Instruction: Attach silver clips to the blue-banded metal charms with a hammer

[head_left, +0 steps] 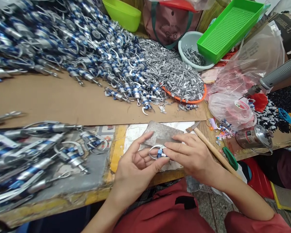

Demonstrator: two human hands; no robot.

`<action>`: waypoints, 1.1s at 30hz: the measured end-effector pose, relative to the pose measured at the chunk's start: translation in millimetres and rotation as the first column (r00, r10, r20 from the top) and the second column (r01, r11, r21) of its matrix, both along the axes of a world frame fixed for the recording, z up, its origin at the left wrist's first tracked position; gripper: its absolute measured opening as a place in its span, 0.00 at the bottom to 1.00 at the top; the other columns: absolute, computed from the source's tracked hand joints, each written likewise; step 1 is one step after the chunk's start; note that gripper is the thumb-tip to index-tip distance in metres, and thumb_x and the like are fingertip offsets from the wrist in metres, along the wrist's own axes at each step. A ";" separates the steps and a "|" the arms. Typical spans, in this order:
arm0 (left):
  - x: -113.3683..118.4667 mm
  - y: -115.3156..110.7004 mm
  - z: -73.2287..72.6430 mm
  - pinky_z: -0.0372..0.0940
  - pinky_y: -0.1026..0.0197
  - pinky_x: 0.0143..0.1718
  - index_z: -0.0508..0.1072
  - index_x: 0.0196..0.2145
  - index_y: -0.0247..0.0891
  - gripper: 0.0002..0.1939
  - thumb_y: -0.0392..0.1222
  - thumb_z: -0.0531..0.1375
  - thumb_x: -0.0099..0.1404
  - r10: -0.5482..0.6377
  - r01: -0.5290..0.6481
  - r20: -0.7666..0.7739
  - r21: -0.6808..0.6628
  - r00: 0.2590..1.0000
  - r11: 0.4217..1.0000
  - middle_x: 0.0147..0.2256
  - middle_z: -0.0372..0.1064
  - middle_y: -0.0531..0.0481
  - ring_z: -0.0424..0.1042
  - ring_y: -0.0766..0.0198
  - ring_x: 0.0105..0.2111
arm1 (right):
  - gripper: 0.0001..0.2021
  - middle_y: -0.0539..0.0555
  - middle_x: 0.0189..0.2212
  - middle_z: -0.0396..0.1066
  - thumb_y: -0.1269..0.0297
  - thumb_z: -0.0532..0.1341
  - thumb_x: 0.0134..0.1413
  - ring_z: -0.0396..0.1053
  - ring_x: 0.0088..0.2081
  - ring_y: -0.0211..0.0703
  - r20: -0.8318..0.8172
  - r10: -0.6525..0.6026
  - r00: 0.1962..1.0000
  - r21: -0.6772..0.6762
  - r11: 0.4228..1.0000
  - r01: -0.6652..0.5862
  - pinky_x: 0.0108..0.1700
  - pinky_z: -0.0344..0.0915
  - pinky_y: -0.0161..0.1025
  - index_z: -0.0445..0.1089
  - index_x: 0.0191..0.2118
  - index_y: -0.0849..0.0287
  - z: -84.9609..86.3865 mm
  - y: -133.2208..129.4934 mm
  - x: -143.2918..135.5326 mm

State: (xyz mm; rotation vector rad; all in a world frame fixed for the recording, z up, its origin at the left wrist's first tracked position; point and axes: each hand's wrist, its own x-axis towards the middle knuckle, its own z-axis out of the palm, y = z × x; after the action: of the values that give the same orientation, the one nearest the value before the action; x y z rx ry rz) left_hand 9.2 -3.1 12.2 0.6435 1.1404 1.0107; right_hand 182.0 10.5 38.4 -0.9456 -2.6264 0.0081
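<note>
A small blue-and-silver metal clasp piece with curved arms [161, 152] is between my two hands, over the table's near edge. My left hand [138, 161] supports it from the left, the thumb against its lower side and the index finger raised away. From the right, my right hand [191, 155] pinches it, and the fingers partly hide its right end. Just behind the hands lies a flat grey metal block [154, 132] on white paper. Beside my right hand rests a hammer with a wooden handle [214, 150], its head toward the block.
Similar blue-and-silver pieces [87, 42] form a large heap at back left; more pieces [34, 161] lie front left. Small metal plates [179, 71] overflow an orange-rimmed tray. A bowl of pins [184, 40], green basket [230, 27], electric screwdriver [281, 72] and metal mug [253, 137] stand right.
</note>
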 end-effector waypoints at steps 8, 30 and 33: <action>0.5 -1.9 -11.9 0.70 0.67 0.34 0.64 0.54 0.38 0.43 0.43 0.72 0.40 0.032 -0.027 -0.084 0.052 0.996 0.998 0.26 0.74 0.52 0.73 0.66 0.30 | 0.16 0.59 0.44 0.70 0.69 0.52 0.61 0.69 0.46 0.46 -0.072 -0.528 0.846 -0.017 0.849 0.528 0.44 0.68 0.43 0.65 0.53 0.56 -16.8 -17.4 60.7; 4.0 -1.0 1.9 0.71 0.63 0.35 0.62 0.55 0.35 0.43 0.41 0.71 0.40 0.059 -0.057 -0.041 0.042 0.997 0.997 0.24 0.72 0.55 0.74 0.65 0.28 | 0.19 0.53 0.38 0.74 0.77 0.49 0.58 0.71 0.33 0.36 -0.008 -0.233 0.972 0.085 0.969 0.233 0.32 0.64 0.33 0.66 0.52 0.54 20.0 -31.8 30.4; 4.5 -0.8 4.6 0.70 0.63 0.36 0.63 0.54 0.36 0.43 0.41 0.71 0.40 0.081 -0.079 -0.063 0.031 0.995 0.996 0.24 0.71 0.56 0.73 0.66 0.27 | 0.21 0.53 0.38 0.74 0.78 0.50 0.57 0.72 0.35 0.37 -0.033 -0.267 0.963 0.089 0.959 0.269 0.34 0.65 0.33 0.65 0.53 0.53 14.6 -34.8 32.0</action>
State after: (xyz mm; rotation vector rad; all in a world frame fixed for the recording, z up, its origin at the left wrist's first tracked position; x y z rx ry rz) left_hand 13.7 -4.0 16.8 0.6621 1.2180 1.0823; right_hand 214.0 -24.3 53.0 -1.2522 -2.4350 -0.1692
